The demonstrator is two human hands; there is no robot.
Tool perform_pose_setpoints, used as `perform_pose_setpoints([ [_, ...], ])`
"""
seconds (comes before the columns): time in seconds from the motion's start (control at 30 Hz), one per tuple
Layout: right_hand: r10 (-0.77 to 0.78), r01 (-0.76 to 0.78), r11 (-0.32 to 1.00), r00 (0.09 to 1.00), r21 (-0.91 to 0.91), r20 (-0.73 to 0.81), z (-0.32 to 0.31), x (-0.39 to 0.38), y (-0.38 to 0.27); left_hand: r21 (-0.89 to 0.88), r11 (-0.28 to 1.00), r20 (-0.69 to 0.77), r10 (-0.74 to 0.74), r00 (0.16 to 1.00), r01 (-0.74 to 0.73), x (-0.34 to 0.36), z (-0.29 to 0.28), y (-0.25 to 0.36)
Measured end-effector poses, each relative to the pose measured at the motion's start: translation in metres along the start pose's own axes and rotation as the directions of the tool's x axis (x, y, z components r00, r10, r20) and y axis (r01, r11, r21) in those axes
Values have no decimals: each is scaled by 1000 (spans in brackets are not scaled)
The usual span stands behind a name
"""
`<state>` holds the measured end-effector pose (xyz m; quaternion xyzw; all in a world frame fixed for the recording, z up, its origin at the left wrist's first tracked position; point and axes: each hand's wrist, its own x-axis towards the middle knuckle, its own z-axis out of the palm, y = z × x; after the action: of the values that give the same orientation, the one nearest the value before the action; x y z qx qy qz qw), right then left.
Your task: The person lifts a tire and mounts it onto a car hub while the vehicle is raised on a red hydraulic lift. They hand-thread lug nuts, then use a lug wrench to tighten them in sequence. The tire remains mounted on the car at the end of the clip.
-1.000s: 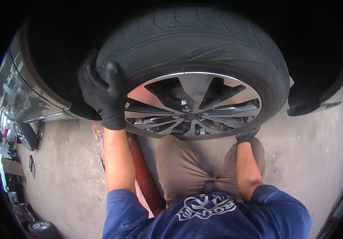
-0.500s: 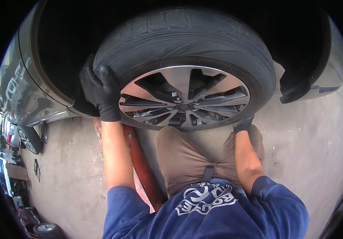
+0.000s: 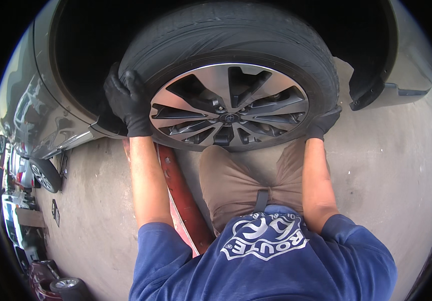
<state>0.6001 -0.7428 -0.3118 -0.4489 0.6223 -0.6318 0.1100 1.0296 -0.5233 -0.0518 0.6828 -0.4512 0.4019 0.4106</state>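
Note:
A black tire (image 3: pixel 231 37) on a silver-and-black alloy wheel (image 3: pixel 211 83) fills the space in front of me, inside the dark wheel arch of a grey car. Against the tire's left side, my left hand (image 3: pixel 128 103) in a black glove is closed, fingers curled round the tread edge. My right hand (image 3: pixel 325 124), gloved too, grips the lower right sidewall, with its fingertips partly hidden at the tire's edge. Both forearms reach up past my bent knees. The wheel's lower rim is close above my knees.
A long red metal beam (image 3: pixel 181 190) lies on the concrete floor (image 3: pixel 376 200) beside my left leg. The car's body panel (image 3: pixel 40 100) rises at left. Farther left are a standing wheel (image 3: pixel 45 175), a small dark item (image 3: pixel 55 211) and another wheel (image 3: pixel 69 288).
My right hand has moved up from under the wheel near my knee to the tire's lower right side. My left hand stays on the tire. The whole view has shifted slightly.

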Motion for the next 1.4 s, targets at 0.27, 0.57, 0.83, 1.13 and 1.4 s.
perform_pose_setpoints([
  [0.27, 89, -138, 978, 956, 159, 279, -33, -7, -45, -59, 973, 55, -219, 974, 222, -128, -54, -4],
  [0.57, -83, 492, 518, 843, -700, 531, -29, 57, 18, 334, 398, 59, -914, 402, 855, -361, -318, -17],
  [0.83, -121, 428, 692, 862, -581, 492, -17, 84, 42, 939, 70, 155, -961, -230, 338, -382, -496, 1],
  [1.13, -131, 393, 768, 869, -505, 478, -28, 59, 25, 923, -261, -224, -962, -156, 282, -447, -432, 18],
  [1.4, -409, 434, 890, 896, -143, 171, -76, 25, -75, 300, 7, 227, -972, -64, 954, -356, -356, 46],
])
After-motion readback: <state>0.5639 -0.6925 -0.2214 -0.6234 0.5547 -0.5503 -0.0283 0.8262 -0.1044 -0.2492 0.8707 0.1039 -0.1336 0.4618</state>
